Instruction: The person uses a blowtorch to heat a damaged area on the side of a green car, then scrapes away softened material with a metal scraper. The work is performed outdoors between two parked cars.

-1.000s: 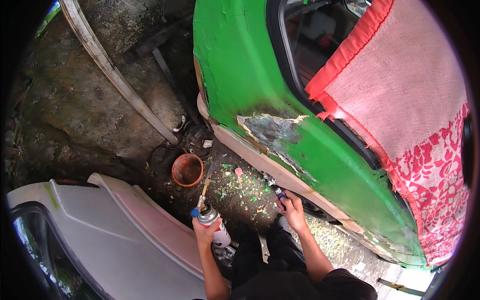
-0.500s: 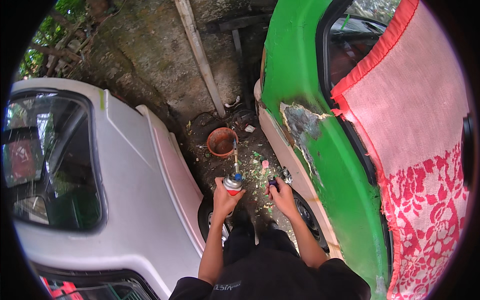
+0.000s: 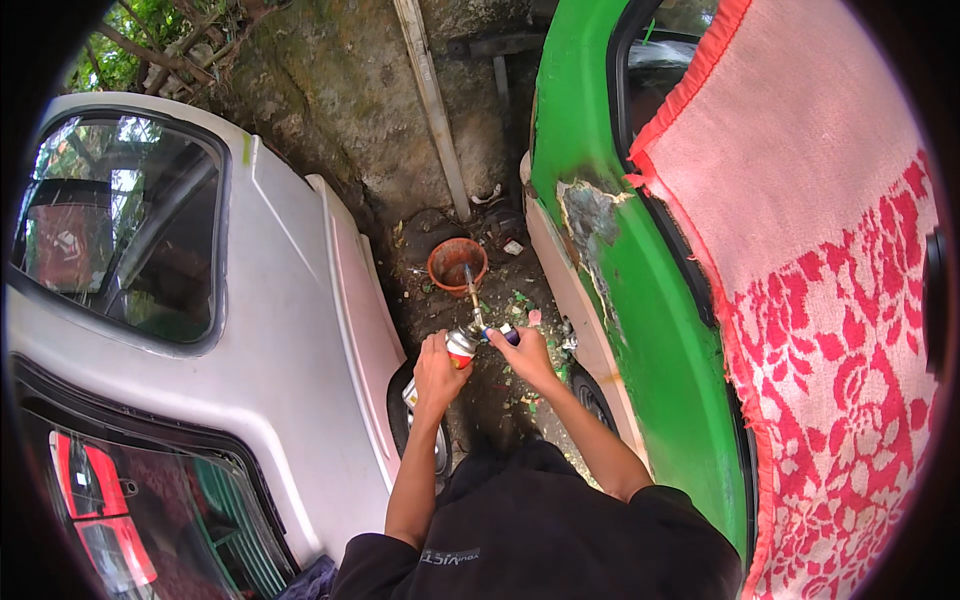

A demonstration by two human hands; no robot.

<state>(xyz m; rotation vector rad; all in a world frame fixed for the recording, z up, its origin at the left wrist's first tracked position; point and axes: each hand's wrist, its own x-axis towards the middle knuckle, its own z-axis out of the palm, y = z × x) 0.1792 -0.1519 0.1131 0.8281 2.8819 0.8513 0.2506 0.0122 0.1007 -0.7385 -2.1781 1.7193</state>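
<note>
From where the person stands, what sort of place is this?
Probably an outdoor car-repair spot: a green car with a bared grey patch, a pale car, and a gas torch in the left hand.

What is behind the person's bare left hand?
Behind the left hand is a cylindrical metal canister with a brass-coloured torch nozzle. The canister's silver top and red upper side show; the part wrapped by the hand is covered.

I'm looking remotely at a stained wall (image 3: 340,110) in daylight, a pole (image 3: 434,105) before it, leaves (image 3: 120,50) upper left, littered ground (image 3: 418,308) below.
</note>
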